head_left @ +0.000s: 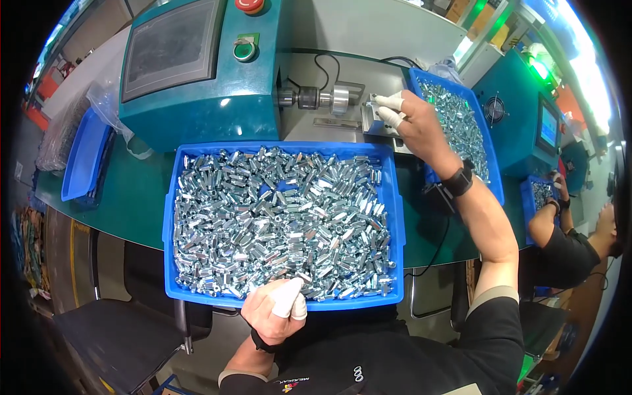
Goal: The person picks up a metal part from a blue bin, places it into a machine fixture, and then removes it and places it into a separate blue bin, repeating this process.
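Observation:
A blue tray (283, 304) in front of me is heaped with short, shiny hexagonal metal standoffs (283, 224). My left hand (273, 313) is at the tray's near edge, its white-capped fingers closed together over the nearest standoffs; whatever they pinch is hidden. Stretched forward to the right, my right hand (421, 125) has its thumb and finger, also in white caps, pinched at the top of a metal fixture block (377, 122). A small grey bit shows at those fingertips, too small to name. Left of the block a round metal chuck (339, 100) sits on the machine's spindle (306, 99).
The teal machine (257, 99) carries a dark screen (172, 46), a green button (244, 50) and a red knob (249, 5). Another blue tray (494, 178) of metal parts stands at right. At left lies a shallow blue tray (84, 155). A co-worker (569, 230) sits far right.

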{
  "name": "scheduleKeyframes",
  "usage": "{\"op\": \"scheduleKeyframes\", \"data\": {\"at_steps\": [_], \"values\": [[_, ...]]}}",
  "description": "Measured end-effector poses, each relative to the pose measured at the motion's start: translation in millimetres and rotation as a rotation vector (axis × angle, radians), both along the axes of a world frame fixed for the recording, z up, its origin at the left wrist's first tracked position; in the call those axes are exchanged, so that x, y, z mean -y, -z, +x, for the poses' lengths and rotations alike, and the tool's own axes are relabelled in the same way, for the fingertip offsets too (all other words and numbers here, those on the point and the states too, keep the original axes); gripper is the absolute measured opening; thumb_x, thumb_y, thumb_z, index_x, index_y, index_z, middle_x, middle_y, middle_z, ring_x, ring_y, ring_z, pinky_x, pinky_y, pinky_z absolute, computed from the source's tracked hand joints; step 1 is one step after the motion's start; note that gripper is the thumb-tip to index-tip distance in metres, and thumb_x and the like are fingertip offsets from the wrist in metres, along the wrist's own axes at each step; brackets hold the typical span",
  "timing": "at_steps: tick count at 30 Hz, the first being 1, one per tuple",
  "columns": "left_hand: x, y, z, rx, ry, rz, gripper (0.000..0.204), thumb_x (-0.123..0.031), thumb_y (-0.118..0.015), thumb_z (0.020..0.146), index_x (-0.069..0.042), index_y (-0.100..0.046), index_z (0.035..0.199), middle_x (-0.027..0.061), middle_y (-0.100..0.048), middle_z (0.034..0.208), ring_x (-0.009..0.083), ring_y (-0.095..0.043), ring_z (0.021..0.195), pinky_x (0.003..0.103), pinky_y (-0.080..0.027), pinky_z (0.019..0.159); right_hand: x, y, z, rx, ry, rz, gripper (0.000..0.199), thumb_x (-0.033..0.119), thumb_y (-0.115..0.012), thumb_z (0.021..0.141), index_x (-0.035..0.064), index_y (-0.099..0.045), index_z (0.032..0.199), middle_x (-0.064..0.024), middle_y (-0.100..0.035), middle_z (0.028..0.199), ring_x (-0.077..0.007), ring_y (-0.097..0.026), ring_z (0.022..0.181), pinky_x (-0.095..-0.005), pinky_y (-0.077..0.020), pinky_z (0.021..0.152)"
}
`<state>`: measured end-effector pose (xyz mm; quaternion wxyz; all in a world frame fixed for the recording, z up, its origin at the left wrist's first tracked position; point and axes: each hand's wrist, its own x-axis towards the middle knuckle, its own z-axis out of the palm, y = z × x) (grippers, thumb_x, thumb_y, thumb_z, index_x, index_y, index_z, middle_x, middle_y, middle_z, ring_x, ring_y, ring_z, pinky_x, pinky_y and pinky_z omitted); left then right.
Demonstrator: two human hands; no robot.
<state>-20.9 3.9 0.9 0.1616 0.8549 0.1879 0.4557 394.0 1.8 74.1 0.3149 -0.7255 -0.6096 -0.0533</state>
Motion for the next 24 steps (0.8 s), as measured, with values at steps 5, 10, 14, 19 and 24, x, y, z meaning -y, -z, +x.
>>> {"op": "scheduleKeyframes", "data": {"at_steps": [5, 10, 14, 19, 24], "values": [[0, -2, 1, -0.001, 0.014, -0.004, 0.014, -0.015, -0.070, 0.098, -0.004, -0.075, 0.105, 0.0044, -0.076, 0.086, 0.0237, -0.073, 0.076, 0.034, -0.055, 0.065, 5, 19, -9, -0.716, 0.102, 0.078, 0.029, 0.019, -0.073, 0.103, 0.0012, -0.075, 0.125, -0.0029, -0.075, 0.107, -0.0096, -0.065, 0.080, -0.0237, -0.0521, 0.070], [1, -4, 4, 0.000, 0.014, -0.006, 0.014, -0.014, -0.069, 0.098, -0.003, -0.075, 0.105, 0.0049, -0.076, 0.086, 0.0238, -0.072, 0.075, 0.034, -0.055, 0.064, 7, 10, -7, -0.697, 0.048, -0.102, 0.035, 0.019, -0.071, 0.105, -0.0003, -0.070, 0.135, 0.0009, -0.072, 0.107, -0.0074, -0.063, 0.081, -0.0220, -0.0513, 0.069], [2, -4, 5, 0.007, 0.006, -0.005, 0.015, -0.013, -0.067, 0.100, -0.002, -0.073, 0.108, 0.0059, -0.076, 0.085, 0.0243, -0.072, 0.073, 0.034, -0.055, 0.064, 2, 2, -2, -0.621, -0.091, -0.195, 0.039, 0.017, -0.071, 0.104, -0.0008, -0.067, 0.139, 0.0014, -0.070, 0.106, -0.0077, -0.063, 0.083, -0.0239, -0.0523, 0.072], [1, -2, 5, -0.003, -0.001, 0.013, 0.018, -0.012, -0.065, 0.101, 0.000, -0.071, 0.112, 0.0072, -0.076, 0.084, 0.0248, -0.071, 0.071, 0.034, -0.054, 0.064, -14, 9, 11, -0.609, -0.288, -0.212, 0.044, 0.014, -0.072, 0.102, -0.0018, -0.063, 0.143, 0.0004, -0.066, 0.108, -0.0098, -0.063, 0.095, -0.0265, -0.0521, 0.085], [-2, -1, 8, -0.007, 0.007, 0.029, 0.019, -0.012, -0.064, 0.101, 0.001, -0.070, 0.114, 0.0080, -0.076, 0.083, 0.0253, -0.071, 0.070, 0.034, -0.054, 0.064, -21, 9, 23, -0.678, -0.375, -0.256, 0.047, 0.012, -0.073, 0.101, -0.0026, -0.062, 0.144, -0.0026, -0.065, 0.112, -0.0123, -0.062, 0.106, -0.0280, -0.0497, 0.096]]}}
